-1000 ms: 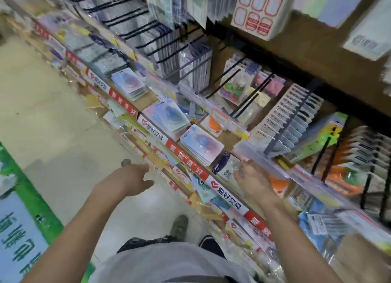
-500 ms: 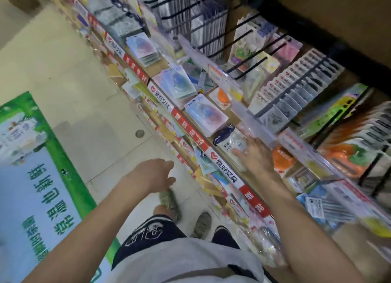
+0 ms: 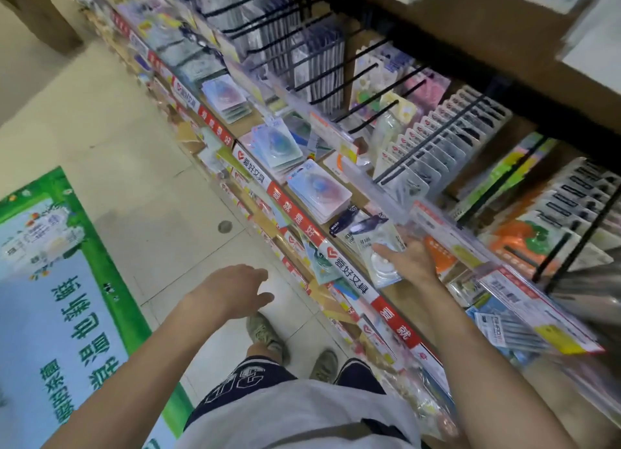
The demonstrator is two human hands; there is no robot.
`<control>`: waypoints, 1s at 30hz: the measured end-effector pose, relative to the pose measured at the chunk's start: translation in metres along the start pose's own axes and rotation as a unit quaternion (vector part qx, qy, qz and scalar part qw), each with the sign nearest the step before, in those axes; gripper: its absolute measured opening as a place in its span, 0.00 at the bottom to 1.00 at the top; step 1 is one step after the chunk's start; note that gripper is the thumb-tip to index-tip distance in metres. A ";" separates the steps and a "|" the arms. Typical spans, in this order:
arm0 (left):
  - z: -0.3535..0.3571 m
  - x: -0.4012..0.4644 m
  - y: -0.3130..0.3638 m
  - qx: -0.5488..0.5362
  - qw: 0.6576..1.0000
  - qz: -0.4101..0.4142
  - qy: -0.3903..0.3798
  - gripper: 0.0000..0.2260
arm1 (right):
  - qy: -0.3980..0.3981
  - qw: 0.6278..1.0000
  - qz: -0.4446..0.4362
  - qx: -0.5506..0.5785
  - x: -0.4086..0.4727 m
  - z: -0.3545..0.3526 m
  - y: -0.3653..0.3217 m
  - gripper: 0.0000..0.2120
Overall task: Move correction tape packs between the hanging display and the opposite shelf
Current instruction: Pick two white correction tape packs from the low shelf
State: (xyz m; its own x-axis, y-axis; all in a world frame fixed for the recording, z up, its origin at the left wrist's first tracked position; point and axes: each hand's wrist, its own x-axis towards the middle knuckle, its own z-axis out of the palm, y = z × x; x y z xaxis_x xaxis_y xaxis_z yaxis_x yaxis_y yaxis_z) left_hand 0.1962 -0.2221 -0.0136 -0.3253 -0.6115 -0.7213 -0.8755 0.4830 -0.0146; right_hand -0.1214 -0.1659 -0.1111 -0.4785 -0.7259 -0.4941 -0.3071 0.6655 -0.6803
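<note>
Here, near to far.
Person: grey shirt and dark shorts fill the bottom edge; two shoes (image 3: 268, 334) stand on the floor (image 3: 111, 152) just short of the shelf front.
Left hand (image 3: 232, 290): hangs over the open floor, apart from the shelf, fingers loosely spread and holding nothing.
Right hand (image 3: 408, 263): reaches onto the shelf (image 3: 396, 321), thumb across the face of a pack (image 3: 376, 247) and fingers behind it, so it pinches the pack; the fingertips themselves are hidden.
Pack: a clear blister card with a dark top, tilted, lying at the shelf's front edge just beside a stack (image 3: 319, 193) of pastel packs; a second dark-topped card sits partly under it.
Open room: the floor is wide open to the left, as far as a green banner (image 3: 60, 280) cut off by the left edge.
Shelf edge: a red and white price strip (image 3: 295, 213) runs diagonally along the front; more stacks lie along it farther up.
Rail: a clear plastic rail (image 3: 386, 196) crosses just above the right hand, leaving only a narrow gap over the pack.
Hooks: black pegs (image 3: 437, 136) carry rows of hanging cards behind the rail.
Hard to tell: motion blur smears the far shelf, the right edge and most print; what sits below the shelf is unclear.
</note>
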 end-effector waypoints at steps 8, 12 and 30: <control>0.016 0.044 0.058 -0.008 0.997 0.036 0.074 0.17 | 0.020 0.988 0.045 0.143 -0.004 -0.011 0.053 0.44; 0.029 0.081 0.097 -0.144 0.986 0.050 0.073 0.19 | 0.021 0.981 0.027 0.192 -0.038 -0.017 0.044 0.26; 0.006 0.149 0.156 -0.480 0.873 -0.066 0.058 0.46 | 0.114 0.980 0.025 0.162 -0.090 -0.018 0.037 0.20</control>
State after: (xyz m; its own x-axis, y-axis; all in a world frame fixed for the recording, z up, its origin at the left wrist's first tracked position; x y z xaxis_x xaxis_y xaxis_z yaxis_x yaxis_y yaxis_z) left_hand 0.0127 -0.2342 -0.1277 -0.1839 -0.7080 -0.6819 -0.7857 -0.3110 0.5348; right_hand -0.1044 -0.0724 -0.0823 -0.6693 -0.6117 -0.4217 -0.0188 0.5814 -0.8134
